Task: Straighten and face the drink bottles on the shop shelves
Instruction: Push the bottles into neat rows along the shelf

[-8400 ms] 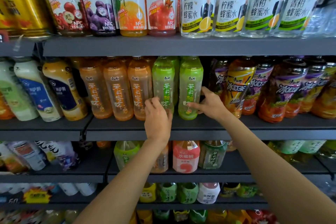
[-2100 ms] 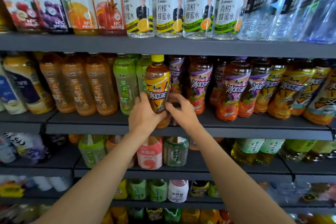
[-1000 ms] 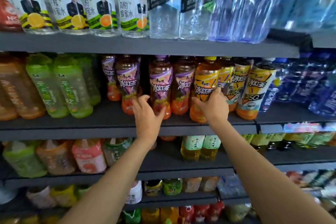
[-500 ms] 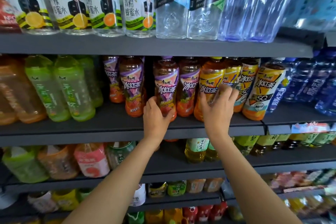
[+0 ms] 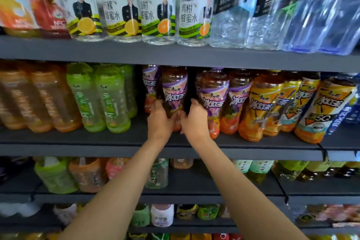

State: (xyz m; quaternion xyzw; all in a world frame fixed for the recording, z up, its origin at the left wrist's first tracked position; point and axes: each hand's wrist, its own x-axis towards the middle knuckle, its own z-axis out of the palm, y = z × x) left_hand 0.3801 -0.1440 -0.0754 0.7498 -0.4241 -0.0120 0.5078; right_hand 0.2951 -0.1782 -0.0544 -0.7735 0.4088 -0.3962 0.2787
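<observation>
On the middle shelf, both hands' fingers clasp a purple-labelled bottle.

I see a clear, glossy plastic iced tea bottle with a shiny purple film label. The shelf under it looks like matt dark grey painted metal. The soda bottles above are transparent, ribbed plastic catching light.
</observation>
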